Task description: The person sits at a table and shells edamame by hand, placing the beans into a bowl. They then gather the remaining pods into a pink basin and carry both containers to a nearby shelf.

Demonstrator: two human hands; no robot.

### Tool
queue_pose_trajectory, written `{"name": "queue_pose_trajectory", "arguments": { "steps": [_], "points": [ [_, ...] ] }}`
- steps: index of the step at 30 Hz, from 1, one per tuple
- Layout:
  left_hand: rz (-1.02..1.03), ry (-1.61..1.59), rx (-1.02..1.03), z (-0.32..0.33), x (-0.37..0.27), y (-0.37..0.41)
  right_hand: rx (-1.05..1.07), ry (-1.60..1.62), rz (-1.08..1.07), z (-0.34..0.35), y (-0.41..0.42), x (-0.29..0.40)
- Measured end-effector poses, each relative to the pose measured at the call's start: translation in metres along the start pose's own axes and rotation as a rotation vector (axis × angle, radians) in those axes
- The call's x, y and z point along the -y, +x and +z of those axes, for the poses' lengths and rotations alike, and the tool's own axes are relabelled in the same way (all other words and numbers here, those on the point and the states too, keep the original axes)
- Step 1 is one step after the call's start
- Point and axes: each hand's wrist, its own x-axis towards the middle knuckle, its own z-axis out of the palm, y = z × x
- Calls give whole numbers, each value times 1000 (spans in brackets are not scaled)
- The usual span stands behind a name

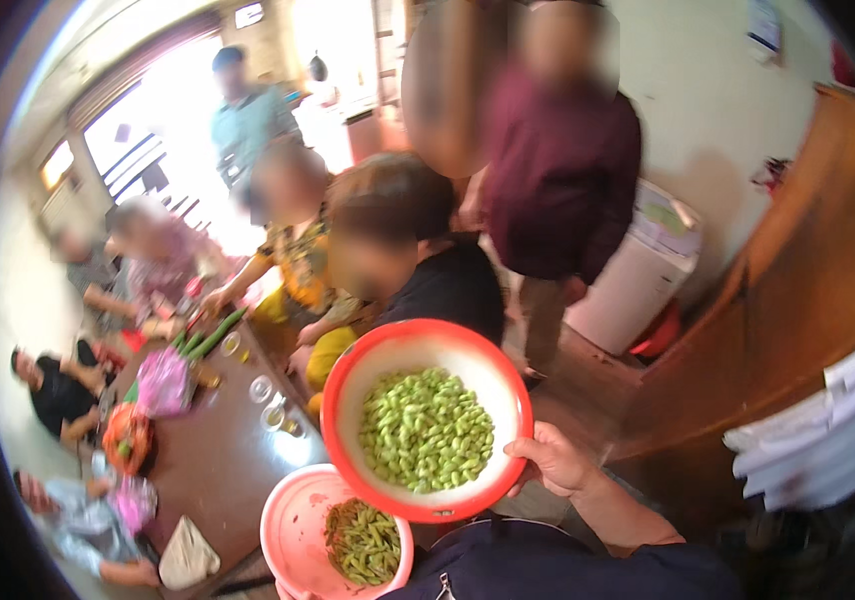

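My right hand [552, 459] grips the red rim of an enamel basin [427, 330], thumb on top and fingers beneath. Shelled green beans [429, 429] lie in the bottom of its white inside. Below and to the left, partly covered by the basin, is a pink plastic bucket [285, 517] with green bean pods [364, 541] in it. Only a bit of my left hand [286, 592] shows, at the bucket's lower edge by the bottom of the picture; its fingers are mostly hidden.
A long brown table [225, 450] at the left bears clear cups, pink and orange plastic bags, a cloth bag [189, 555] and long green gourds [219, 336]. Several people sit around it. A person in a maroon top [559, 172] stands ahead, beside a white bin [634, 277]. Wooden panelling [757, 300] curves at the right.
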Motion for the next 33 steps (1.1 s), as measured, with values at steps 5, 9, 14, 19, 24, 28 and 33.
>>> {"name": "queue_pose_trajectory", "arguments": {
  "steps": [5,9,14,19,24,28,33],
  "points": [
    [-41,81,254,14,-30,77,-432,2,-339,6,-28,-13],
    [-14,88,544,54,-37,112,-732,101,-516,0,-59,-13],
    [-127,175,730,153,-37,103,-920,171,-754,-25,-111,-21],
    [-243,242,887,241,22,113,-1087,217,-823,-39,-133,1],
    [-212,233,991,323,86,134,-1192,215,-901,-85,-133,11],
    [-246,291,971,385,102,129,-1290,236,-880,-132,-134,11],
    [-283,282,845,481,122,140,-1201,325,-838,-229,-113,47]
  ]
}}
